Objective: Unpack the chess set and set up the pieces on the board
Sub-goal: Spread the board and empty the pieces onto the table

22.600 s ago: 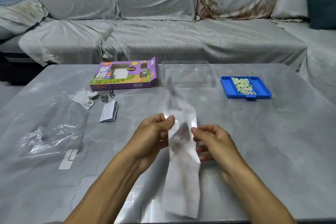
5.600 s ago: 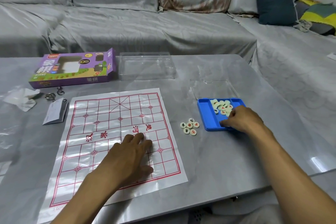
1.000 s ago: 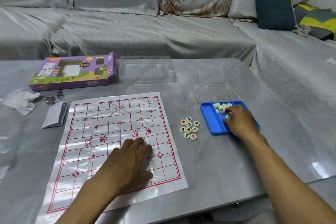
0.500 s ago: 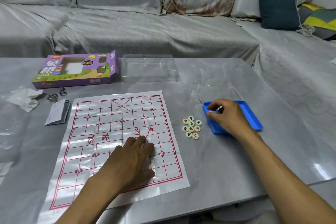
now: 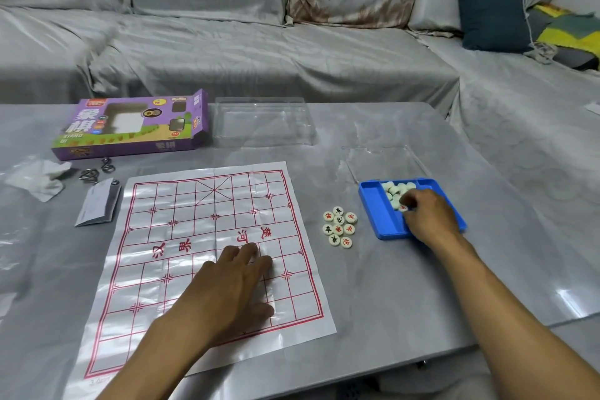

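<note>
The left hand (image 5: 232, 286) lies flat with straight fingers on the paper board (image 5: 207, 256), pressing it down. The right hand (image 5: 425, 217) is in the blue tray (image 5: 378, 214), fingers curled over the round pieces (image 5: 394, 193) heaped there. It looks like it is pinching one with a red mark, but the fingers hide most of it, so I cannot tell for sure.

A small pile of pieces (image 5: 338, 228) sits on the table (image 5: 406, 286) between the board and the tray. None are on the board yet.

What could go wrong? The pieces are small and smooth (and round, so they roll), and one could slip out and roll off the table edge. The tray is light, so a push could slide it. If the left hand lifts, the creased board may curl up and shift.
</note>
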Demonstrator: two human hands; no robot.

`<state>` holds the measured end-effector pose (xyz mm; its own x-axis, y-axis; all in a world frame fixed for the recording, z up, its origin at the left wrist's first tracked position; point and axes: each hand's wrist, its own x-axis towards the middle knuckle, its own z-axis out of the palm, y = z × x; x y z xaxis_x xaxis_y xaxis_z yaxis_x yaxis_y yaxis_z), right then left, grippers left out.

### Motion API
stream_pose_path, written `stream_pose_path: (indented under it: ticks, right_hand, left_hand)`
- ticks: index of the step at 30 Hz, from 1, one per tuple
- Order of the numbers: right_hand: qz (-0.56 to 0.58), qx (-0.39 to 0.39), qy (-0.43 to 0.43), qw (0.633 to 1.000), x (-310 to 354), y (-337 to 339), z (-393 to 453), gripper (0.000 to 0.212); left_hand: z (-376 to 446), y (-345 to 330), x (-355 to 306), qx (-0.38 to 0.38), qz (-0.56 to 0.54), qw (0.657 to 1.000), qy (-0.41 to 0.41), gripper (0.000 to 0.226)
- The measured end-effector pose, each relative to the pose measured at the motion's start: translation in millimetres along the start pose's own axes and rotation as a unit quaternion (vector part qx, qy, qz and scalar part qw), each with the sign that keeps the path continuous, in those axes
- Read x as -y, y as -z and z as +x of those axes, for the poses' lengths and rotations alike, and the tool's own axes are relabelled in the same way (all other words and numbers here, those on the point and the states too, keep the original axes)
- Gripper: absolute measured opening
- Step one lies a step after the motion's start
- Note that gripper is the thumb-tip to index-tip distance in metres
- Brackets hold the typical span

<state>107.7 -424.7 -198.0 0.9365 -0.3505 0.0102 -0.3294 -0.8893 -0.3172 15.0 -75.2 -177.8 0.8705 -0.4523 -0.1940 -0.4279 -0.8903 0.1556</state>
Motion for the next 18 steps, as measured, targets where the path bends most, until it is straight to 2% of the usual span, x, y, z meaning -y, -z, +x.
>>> stream_pose_path:
  ticks: [4, 8, 10, 12, 15, 18]
  right_hand:
    - [0.045, -0.03, -0.004, 0.999, 1.3, 0.0, 0.0, 0.023]
    - [0.126, -0.089, 0.04, 0.987, 18.7, 15.8, -6.1, 0.025]
    - [0.181, -0.068, 0.068, 0.979, 34.3, 19.2, -12.5, 0.025]
    - [0.217, -0.01, 0.103, 0.971, 47.9, 14.2, -21.0, 0.023]
    - [0.203, 0.058, 0.148, 0.966, 60.1, 1.7, -27.6, 0.018]
    - [0.191, 0.014, 0.128, 0.973, 56.0, 3.8, -20.4, 0.002]
  left_hand:
    - [0.0, 0.1, -0.4, 0.0, 0.006, 1.0, -0.002, 0.063]
    - [-0.2, 0.8, -1.3, 0.002, 0.006, 1.0, -0.001, 0.064]
    - [-0.5, 1.5, -1.3, 0.002, 0.004, 1.0, -0.002, 0.064]
    - [-0.2, 1.1, -1.1, 0.001, 0.005, 1.0, -0.003, 0.064]
    - [-0.2, 0.7, -0.8, 0.002, 0.004, 1.0, -0.002, 0.064]
    - [-0.3, 1.1, -1.1, 0.0, 0.002, 1.0, -0.002, 0.064]
